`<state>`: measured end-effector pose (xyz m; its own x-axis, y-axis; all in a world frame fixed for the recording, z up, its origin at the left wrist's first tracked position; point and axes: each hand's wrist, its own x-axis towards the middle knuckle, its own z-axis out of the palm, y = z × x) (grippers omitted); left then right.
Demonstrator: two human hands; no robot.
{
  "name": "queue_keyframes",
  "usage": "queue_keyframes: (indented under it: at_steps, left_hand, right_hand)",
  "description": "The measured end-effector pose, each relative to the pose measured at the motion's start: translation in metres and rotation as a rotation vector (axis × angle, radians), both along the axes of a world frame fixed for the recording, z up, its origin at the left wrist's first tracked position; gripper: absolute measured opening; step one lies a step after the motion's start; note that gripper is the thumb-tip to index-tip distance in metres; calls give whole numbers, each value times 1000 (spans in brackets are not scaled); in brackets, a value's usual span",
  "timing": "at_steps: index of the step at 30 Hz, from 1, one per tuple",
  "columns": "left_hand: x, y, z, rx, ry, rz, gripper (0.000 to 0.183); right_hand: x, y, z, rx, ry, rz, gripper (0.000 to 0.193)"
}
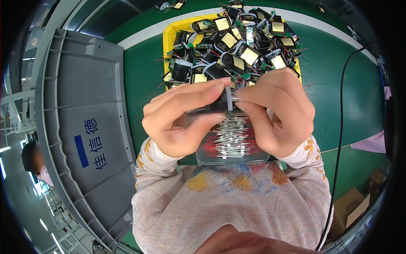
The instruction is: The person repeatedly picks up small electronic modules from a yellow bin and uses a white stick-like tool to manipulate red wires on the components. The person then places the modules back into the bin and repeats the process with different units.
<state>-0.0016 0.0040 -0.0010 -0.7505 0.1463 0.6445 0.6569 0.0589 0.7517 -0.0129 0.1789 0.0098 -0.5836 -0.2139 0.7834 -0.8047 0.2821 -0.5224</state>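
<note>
Between my hands is a black plastic housing (220, 104) with a pale grey ring at its right end. My left hand (179, 114) is closed around it, thumb below and fingers above. At the ring end, my right hand (277, 110) pinches a small slim silvery piece (235, 99), its tip against or just inside the housing; the fingers hide the rest. Below my hands lies a clear tray (232, 161) of thin white-and-red wired parts (230, 137). Just beyond my hands, a yellow bin (170, 36) is heaped with similar black housings (230, 40) with cream pads, green boards and loose red wires.
A large grey plastic crate (84, 106) stands on its side at the left of the green table (325, 101). Down the right side runs a black cable (341, 127). A cardboard box (349, 209) sits at the lower right. Another person (36, 163) is at the far left.
</note>
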Motion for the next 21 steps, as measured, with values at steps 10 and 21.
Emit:
queue_keyframes:
  at_steps: [10,21]
  left_hand:
    - [-3,8,-11,107,-180,-35,35]
    - [-8,6,-6,487,-564,-299,36]
  right_hand:
    - [1,-1,4,130,13,-142,19]
    - [-14,8,24,-68,-464,111,31]
